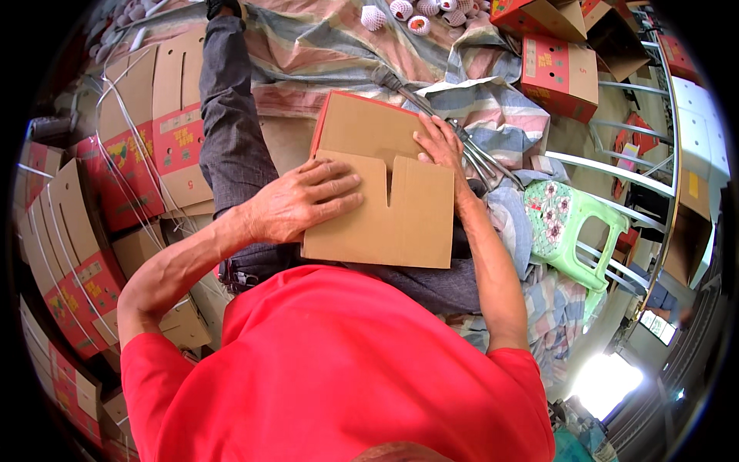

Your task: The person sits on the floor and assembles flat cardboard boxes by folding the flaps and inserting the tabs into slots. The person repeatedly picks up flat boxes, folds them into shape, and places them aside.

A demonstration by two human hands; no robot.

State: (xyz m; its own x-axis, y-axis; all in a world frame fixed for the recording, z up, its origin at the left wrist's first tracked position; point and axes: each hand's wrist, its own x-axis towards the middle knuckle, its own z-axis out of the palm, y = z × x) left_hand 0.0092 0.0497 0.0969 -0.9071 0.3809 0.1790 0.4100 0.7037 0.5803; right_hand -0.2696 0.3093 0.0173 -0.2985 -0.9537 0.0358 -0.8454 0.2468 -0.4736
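Note:
A brown cardboard carton point(377, 208) with a red outer side rests across my lap. A slotted flap lies over its near part, and a plain brown panel rises behind it. My left hand point(308, 199) lies on the left part of the flap, fingers stretched out and slightly apart. At the far right corner, my right hand point(442, 146) touches the carton, its fingers spread over the edge and panel. Part of the right palm is hidden from view.
Flattened red-and-brown cartons point(177, 131) tied with white strapping are stacked at left. Grey metal rods point(477, 154) lie beyond my right hand. A green stool point(573, 227) stands at right. Net-wrapped fruit point(400, 11) and red cartons point(560, 75) sit on striped sheeting point(308, 54).

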